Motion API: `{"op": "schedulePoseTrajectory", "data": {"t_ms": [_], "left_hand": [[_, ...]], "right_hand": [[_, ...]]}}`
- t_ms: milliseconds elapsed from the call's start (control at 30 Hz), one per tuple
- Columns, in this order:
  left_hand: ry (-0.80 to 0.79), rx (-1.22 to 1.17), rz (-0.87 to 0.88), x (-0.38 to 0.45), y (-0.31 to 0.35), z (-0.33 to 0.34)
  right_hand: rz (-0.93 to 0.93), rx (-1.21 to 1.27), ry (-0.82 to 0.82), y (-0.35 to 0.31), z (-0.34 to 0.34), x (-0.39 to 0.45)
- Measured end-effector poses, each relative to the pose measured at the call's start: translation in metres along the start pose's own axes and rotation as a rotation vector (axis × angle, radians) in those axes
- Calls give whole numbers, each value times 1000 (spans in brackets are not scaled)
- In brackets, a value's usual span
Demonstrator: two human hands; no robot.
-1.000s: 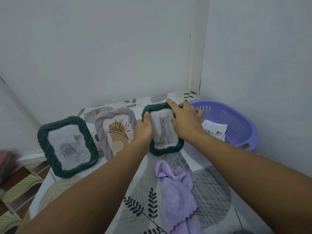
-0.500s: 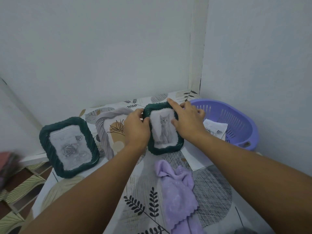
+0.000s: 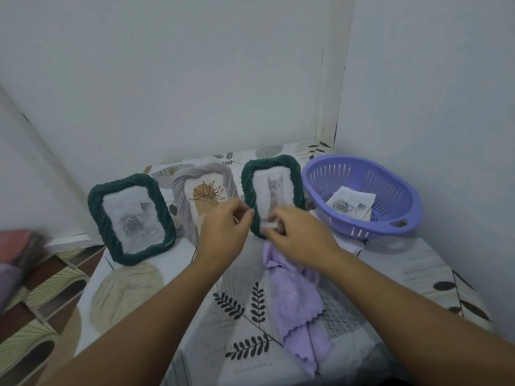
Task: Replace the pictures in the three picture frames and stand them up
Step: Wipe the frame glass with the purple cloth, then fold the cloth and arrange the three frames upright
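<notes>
The left hand [image 3: 223, 235] hovers in front of the gap between the grey frame and the cat frame, its fingers loosely curled with nothing visibly in its grip. The right hand [image 3: 299, 235] hangs just beside it, low in front of the cat frame, fingers curled downward; a small pale patch shows at its fingertips, but motion blur makes it impossible to tell whether that grip pinches something or not. Neither hand clearly touches a frame.

Directly behind the hands, the dark green frame with the cat picture [image 3: 271, 190] stands upright, its lower edge hidden by the right hand. To its left stands the grey frame with the line-drawn plant [image 3: 200, 190], also upright, its lower right corner covered by the left hand. Farther left, well apart from the hands, the dark green frame with the rose picture [image 3: 131, 218] stands leaning slightly back. All three form a row on the leaf-patterned surface [image 3: 139, 282] near the wall.

A lilac cloth [image 3: 295, 302] lies crumpled on the surface below the right hand, trailing toward the near edge. To the right of the cat frame sits a purple basket [image 3: 390, 218], in the corner by the walls, with a loose rose print [image 3: 351, 204] lying inside it.
</notes>
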State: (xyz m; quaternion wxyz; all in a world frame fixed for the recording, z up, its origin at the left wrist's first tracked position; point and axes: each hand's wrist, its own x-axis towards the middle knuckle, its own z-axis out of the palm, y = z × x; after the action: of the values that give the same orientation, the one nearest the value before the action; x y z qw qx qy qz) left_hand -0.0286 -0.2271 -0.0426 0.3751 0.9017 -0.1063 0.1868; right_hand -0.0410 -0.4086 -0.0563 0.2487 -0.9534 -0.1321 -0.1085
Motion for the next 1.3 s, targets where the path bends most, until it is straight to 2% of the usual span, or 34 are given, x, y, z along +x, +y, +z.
{"op": "schedulePoseTrajectory", "data": {"t_ms": [67, 133, 233, 333, 400, 500, 567, 633, 667, 733, 800, 833, 967, 1067, 1167, 1233, 1300], "left_hand": [[-109, -16, -46, -28, -7, -5], [-182, -28, -101, -53, -16, -10], [-274, -29, -163, -75, -24, -18], [-354, -179, -218, -83, -23, -28], [-320, -295, -291, -85, -24, -36], [-223, -313, -343, -86, -30, -52], [-160, -345, -390, -88, -31, -62], [-88, -488, -511, -89, -33, -70], [-56, -588, -583, -89, -34, -74], [-15, -767, -682, -90, -36, -80], [-2, -849, -707, -92, -36, -85], [4, -877, -711, -94, -36, -87], [42, -984, -732, -98, -33, -95], [74, -875, -744, -98, -30, -101], [37, -476, -596, -108, -18, -108], [-86, -300, -411, -119, -10, -109], [-243, -259, -339, -125, -6, -106]], "right_hand": [[43, -59, -206, 4, 12, -16], [77, -82, -292, 7, 22, -25], [118, 108, -198, -6, 26, -30], [163, 386, -104, -40, 21, -28], [156, 457, -84, -60, 24, -24], [141, 512, -60, -74, 34, -23], [113, 472, -1, -78, 38, -27], [68, 419, 70, -81, 39, -32], [47, 407, 58, -82, 38, -36], [31, 419, -113, -85, 36, -44], [44, 444, -313, -88, 39, -51], [55, 443, -351, -88, 40, -54], [96, 367, -254, -88, 40, -51], [142, 513, -223, -94, 32, -45], [250, 752, -176, -103, 26, -40], [344, 893, -131, -107, 25, -36], [466, 1023, -113, -112, 25, -34]]}}
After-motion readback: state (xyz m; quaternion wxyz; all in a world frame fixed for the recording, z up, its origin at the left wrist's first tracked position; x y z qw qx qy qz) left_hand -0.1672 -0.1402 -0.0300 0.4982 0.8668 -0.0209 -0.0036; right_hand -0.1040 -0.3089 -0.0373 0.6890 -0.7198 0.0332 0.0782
